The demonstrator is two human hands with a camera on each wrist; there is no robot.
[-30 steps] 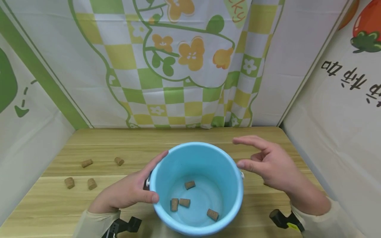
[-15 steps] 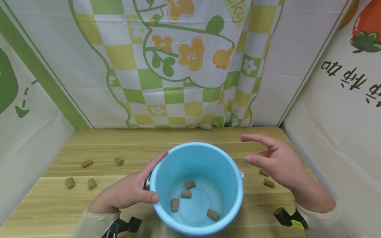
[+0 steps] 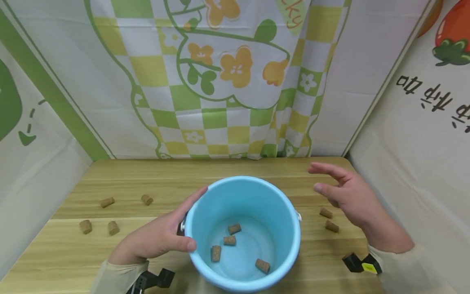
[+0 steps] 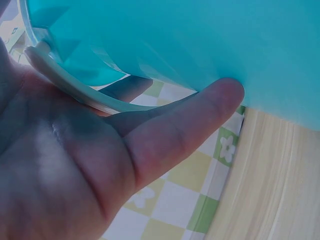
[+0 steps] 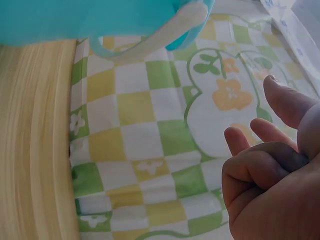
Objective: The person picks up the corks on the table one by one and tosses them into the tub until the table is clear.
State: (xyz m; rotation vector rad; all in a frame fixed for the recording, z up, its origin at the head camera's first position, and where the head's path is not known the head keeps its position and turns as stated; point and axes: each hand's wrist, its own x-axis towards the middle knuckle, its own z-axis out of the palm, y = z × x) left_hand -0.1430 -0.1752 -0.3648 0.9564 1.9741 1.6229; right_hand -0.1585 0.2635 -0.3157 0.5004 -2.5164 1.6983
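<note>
In the head view a light-blue bucket (image 3: 244, 183) stands at the table's front middle, several corks (image 3: 229, 241) lying spread on its floor. My left hand (image 3: 165, 234) rests against the bucket's left side, thumb on the rim and index finger stretched along it. The left wrist view shows a straight finger (image 4: 195, 117) touching the outer wall beside the white handle (image 4: 70, 85). To the right of the bucket, my right hand (image 3: 354, 200) hovers with thumb and index finger apart and nothing between them. Two corks, one (image 3: 326, 212) behind the other (image 3: 332, 226), lie just left of its wrist.
On the left of the wooden table (image 3: 176, 167) lie several more corks (image 3: 113, 227). A checked green-and-white cloth (image 3: 235, 134) hangs behind the back edge, with white printed panels (image 3: 411, 163) at both sides.
My right hand has moved away from the bucket's rim to the right, uncovering the two corks there. One cork inside the bucket has shifted slightly. The left hand stays in place.
</note>
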